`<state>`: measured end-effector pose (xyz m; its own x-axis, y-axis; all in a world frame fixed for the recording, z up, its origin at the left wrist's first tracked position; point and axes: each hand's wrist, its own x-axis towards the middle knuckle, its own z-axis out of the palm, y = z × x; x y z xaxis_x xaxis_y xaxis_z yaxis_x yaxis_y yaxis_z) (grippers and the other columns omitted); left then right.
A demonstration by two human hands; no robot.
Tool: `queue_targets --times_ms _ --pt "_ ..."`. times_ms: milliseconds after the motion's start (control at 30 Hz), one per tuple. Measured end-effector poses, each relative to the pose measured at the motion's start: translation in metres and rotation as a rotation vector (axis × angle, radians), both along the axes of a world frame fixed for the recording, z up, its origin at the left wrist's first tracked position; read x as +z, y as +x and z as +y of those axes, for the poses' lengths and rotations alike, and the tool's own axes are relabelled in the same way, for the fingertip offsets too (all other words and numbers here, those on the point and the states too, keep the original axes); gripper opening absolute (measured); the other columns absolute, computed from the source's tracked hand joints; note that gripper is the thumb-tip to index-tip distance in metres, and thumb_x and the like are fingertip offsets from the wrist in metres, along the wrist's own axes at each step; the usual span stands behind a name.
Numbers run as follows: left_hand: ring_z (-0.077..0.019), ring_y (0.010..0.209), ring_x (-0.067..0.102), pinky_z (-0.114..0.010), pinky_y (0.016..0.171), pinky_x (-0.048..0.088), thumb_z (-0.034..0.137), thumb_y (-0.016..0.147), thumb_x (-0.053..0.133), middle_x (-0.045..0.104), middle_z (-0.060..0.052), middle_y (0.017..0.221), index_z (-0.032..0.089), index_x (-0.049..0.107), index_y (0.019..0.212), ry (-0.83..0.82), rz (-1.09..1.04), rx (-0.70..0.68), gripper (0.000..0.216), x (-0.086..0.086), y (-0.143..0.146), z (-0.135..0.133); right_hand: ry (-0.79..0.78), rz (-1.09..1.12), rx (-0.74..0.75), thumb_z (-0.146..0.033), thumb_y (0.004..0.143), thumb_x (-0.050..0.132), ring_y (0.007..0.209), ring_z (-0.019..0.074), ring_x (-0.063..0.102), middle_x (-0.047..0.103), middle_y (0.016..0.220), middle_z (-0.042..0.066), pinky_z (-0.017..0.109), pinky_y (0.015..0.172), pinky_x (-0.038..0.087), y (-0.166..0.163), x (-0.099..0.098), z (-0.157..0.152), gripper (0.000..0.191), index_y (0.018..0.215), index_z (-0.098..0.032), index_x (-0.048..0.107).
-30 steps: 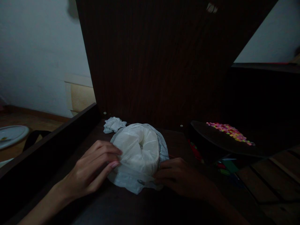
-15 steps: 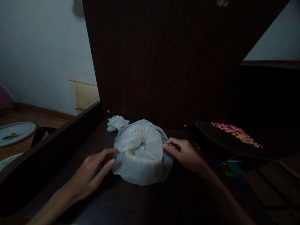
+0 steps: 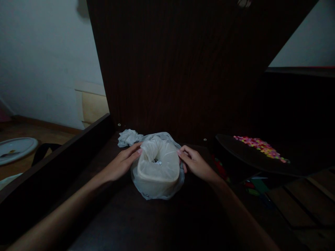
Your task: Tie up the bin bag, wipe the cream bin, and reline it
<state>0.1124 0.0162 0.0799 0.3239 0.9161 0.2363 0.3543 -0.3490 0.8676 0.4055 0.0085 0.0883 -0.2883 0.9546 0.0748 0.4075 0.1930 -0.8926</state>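
Observation:
A white roll in a thin clear plastic bag [image 3: 158,169] lies on a dark wooden surface [image 3: 146,223], its hollow centre facing me. My left hand [image 3: 123,162] presses against the roll's left side, fingers together on the plastic. On the roll's right side my right hand [image 3: 195,164] pinches the plastic with bent fingers. Both forearms reach in from the bottom of the view. A crumpled white tissue [image 3: 127,137] sits just behind the left hand.
A tall dark wooden panel [image 3: 183,69] stands right behind the roll. A dark rail [image 3: 52,164] borders the surface on the left. At right, a dark tray [image 3: 251,157] holds small coloured beads [image 3: 260,146]. A white plate [image 3: 14,149] lies on the floor at far left.
Both hands moved further away from me along the roll's sides, the left from the near left edge to the far left. The bag now sits tighter around the roll.

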Motion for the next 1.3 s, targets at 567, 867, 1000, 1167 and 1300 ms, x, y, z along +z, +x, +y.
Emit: queue_targets --times_ms 567,867,1000,1167,1300 --pt "-0.0125 0.061 0.057 -0.021 0.052 0.044 0.046 0.087 0.074 0.059 0.003 0.075 0.019 0.059 0.117 -0.128 -0.245 0.13 0.043 -0.006 -0.029 -0.015 0.066 -0.125 -0.046 -0.049 0.099 0.044 0.049 0.0129 0.047 0.05 0.051 -0.005 0.026 0.053 0.038 0.015 0.006 0.012 0.036 0.074 -0.023 0.048" --pt "-0.0186 0.076 0.069 -0.029 0.067 0.06 0.04 0.092 0.07 0.066 -0.003 0.087 0.024 0.051 0.133 0.004 0.026 0.017 0.048 -0.012 -0.054 -0.068 0.094 -0.247 -0.023 -0.039 0.088 0.06 0.056 0.0133 0.05 0.057 0.062 -0.001 0.026 0.052 0.035 0.024 0.026 0.016 0.026 0.071 -0.019 0.063" --pt "-0.0176 0.082 0.066 -0.027 0.073 0.058 0.043 0.091 0.071 0.066 -0.004 0.099 0.023 0.062 0.11 0.349 0.124 0.25 0.029 0.007 -0.042 -0.072 0.159 -0.114 -0.028 -0.045 0.092 0.06 0.053 0.0116 0.052 0.064 0.073 0.0 0.025 0.05 0.039 0.007 0.042 0.037 0.028 0.088 -0.019 0.069" --pt "-0.0187 0.081 0.067 -0.027 0.072 0.055 0.051 0.093 0.067 0.07 -0.002 0.091 0.022 0.067 0.098 0.354 0.231 0.123 0.029 0.011 -0.018 -0.071 0.25 -0.148 0.241 -0.036 0.093 0.063 0.094 0.0195 0.068 0.076 0.108 0.008 0.032 0.082 0.052 -0.029 0.05 0.068 0.026 0.106 -0.018 0.076" --pt "-0.0184 0.077 0.067 -0.027 0.07 0.053 0.052 0.096 0.063 0.07 -0.003 0.086 0.02 0.067 0.092 0.272 0.236 0.03 0.033 0.002 -0.007 -0.068 0.203 -0.227 0.394 -0.035 0.094 0.062 0.097 0.0203 0.069 0.077 0.106 0.008 0.033 0.086 0.051 -0.046 0.048 0.086 0.024 0.102 -0.017 0.077"
